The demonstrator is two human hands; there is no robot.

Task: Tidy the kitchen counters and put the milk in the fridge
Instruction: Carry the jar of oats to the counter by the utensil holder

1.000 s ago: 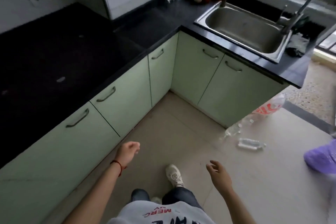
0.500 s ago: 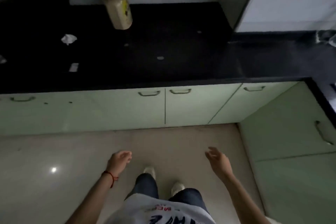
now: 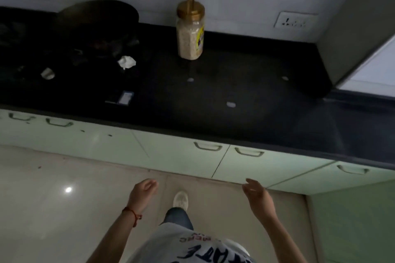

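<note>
Both hands empty: left grip (image 3: 142,190) loosely curled, right grip (image 3: 257,194) relaxed wide, short of the desk (image 3: 245,83). No milk in view. Risk: reaching for the crumpled paper (image 3: 126,62), we clip the jar (image 3: 190,34) nearby and tip it.

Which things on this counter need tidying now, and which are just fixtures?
For the job:
crumpled paper
smaller scrap
small card
jar with gold lid
No milk in view.

Just there:
dark pan
wall socket
cabinet handles

Left hand and right hand hold nothing.
</note>
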